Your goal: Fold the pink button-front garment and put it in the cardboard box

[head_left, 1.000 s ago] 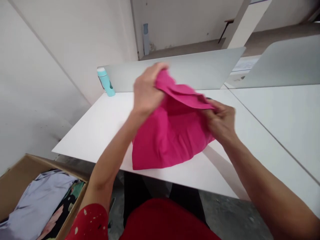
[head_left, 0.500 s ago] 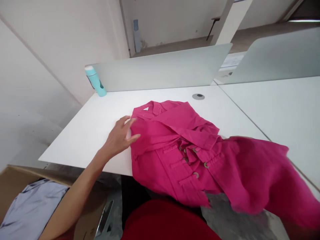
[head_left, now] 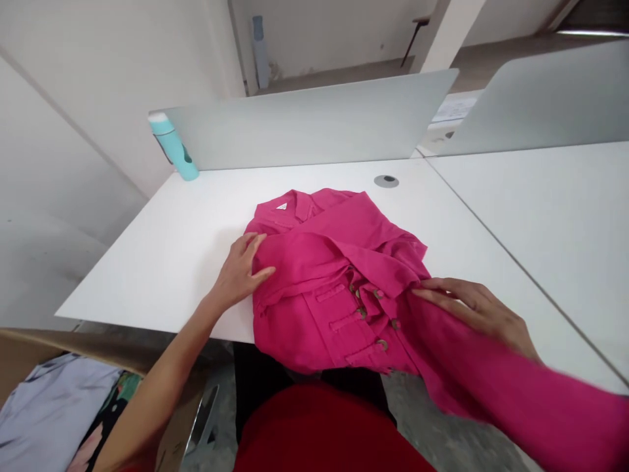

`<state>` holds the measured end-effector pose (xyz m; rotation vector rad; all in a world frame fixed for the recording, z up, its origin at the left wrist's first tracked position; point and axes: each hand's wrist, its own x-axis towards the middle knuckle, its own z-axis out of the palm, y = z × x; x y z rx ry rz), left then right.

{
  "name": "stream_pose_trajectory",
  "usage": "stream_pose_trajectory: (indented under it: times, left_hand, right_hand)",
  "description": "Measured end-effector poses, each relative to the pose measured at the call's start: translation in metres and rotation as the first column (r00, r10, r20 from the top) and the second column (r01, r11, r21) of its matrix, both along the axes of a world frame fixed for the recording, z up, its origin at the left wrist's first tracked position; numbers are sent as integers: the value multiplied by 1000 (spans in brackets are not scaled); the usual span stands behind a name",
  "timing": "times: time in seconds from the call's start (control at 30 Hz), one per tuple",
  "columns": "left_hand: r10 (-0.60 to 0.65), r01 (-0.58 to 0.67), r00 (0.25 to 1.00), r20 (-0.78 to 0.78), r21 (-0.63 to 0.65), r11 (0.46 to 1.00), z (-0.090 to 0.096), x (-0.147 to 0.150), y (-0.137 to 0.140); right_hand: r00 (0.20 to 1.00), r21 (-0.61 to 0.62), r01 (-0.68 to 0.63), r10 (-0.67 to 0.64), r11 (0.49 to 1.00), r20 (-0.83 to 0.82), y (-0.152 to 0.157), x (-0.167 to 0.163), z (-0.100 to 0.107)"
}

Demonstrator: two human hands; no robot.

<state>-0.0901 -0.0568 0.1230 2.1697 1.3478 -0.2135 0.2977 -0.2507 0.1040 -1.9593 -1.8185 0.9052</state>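
Note:
A bright pink button-up shirt (head_left: 314, 262) lies on the white table with its collar towards the far side. One sleeve is laid across its front, and round buttons show near the middle. My left hand (head_left: 240, 269) rests at the shirt's left edge, thumb and fingers apart on the cloth. On the other side, my right hand (head_left: 476, 311) pinches the shirt's cloth by the sleeve end, fingers pressed together. Pink fabric, blurred by motion, stretches to the lower right and hides my right forearm.
A turquoise bottle (head_left: 174, 147) stands at the table's far left corner, by a frosted divider (head_left: 304, 128). A grey cable grommet (head_left: 386, 181) sits behind the shirt. At lower left is a cardboard box (head_left: 93, 344) holding folded clothes (head_left: 54, 406).
My right hand has come in from the lower right onto the shirt, and the loose pink fabric has been drawn down and right. My left hand stays at the left edge, now touching it.

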Motion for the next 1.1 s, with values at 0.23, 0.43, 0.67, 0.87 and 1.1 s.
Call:
stream_pose_trajectory:
  times: [0.23,0.43,0.67,0.87,1.1]
  left_hand:
    - [-270,285,909,-317,1,958,-24,47,25]
    - [-247,245,887,-390,-56,968,-41,48,36]
    - [-300,289,913,-277,-83,954,-25,61,14]
    - [27,-6,955,-294,72,997,2,11,3]
    - [473,-521,839,-269,-150,840,8,-12,6]
  right_hand:
    - [866,109,-387,321,916,383,15,40,-22]
    - [784,91,-272,165,958,599,33,77,-15]
    - [974,98,-211,200,973,104,67,11,-20]
    - [1000,-234,10,-8,972,9,105,18,-77]
    - [988,-452,141,-153,881,9,150,12,-114]
